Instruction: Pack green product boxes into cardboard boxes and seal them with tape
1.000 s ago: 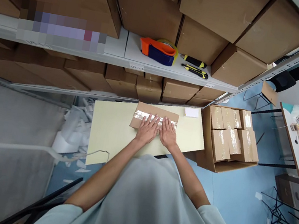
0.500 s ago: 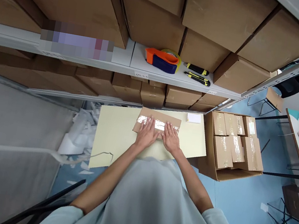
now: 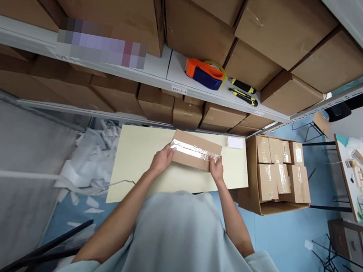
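Observation:
A small brown cardboard box (image 3: 191,160) with shiny clear tape along its upper face is over the pale yellow table (image 3: 140,147). My left hand (image 3: 162,158) grips its left end, thumb on the near side. At the opposite end, my right hand (image 3: 216,166) holds the box the same way, thumb toward the tape. The fingers of both hands are partly hidden behind the box ends. Whether the box rests on the table or is slightly lifted, I cannot tell.
Right of the table, a large open carton (image 3: 268,210) holds several taped boxes. On the shelf (image 3: 175,71) ahead lie an orange and blue tape dispenser (image 3: 204,74) and yellow-black utility knives (image 3: 243,95). A small white pad (image 3: 234,142) sits at the table's back right. Paper scraps (image 3: 89,157) lie left.
My hands were lying flat on the taped top; they have moved apart to the box's two ends and now grip it. The view has shifted slightly.

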A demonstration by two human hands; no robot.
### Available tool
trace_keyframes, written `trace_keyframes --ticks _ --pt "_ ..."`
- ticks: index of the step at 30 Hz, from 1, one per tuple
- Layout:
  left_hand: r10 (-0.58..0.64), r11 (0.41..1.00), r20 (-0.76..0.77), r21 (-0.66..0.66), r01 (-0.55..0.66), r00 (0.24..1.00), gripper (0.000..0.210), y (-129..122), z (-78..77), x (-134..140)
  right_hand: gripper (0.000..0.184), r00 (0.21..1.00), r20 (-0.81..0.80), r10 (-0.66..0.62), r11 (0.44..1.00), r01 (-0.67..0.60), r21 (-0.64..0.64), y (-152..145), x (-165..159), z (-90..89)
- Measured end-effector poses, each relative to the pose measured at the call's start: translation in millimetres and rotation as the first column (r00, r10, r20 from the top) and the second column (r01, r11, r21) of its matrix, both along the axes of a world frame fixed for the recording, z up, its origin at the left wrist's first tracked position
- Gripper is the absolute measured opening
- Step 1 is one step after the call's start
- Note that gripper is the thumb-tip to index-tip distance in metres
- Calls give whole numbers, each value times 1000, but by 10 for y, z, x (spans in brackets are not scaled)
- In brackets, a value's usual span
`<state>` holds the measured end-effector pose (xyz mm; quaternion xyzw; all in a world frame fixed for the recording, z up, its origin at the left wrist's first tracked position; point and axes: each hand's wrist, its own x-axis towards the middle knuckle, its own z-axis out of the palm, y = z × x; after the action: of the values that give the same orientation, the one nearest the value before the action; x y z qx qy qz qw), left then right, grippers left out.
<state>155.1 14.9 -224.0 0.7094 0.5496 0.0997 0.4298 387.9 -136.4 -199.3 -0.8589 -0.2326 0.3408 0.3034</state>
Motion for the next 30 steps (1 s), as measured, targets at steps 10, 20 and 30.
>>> trace_keyframes --ticks 10,20,30 --pt "-70 998 44 7 70 997 72 -142 177 -286 44 984 -29 -175 977 177 115 -329 -288 278" --pt "-343 929 175 -82 361 923 92 -762 549 305 47 862 -114 -494 794 500 346 -1709 -508 617" --pt "-531 770 405 -137 623 744 84 -1536 888 1200 54 658 -43 -752 596 706 383 -2820 -447 1116"
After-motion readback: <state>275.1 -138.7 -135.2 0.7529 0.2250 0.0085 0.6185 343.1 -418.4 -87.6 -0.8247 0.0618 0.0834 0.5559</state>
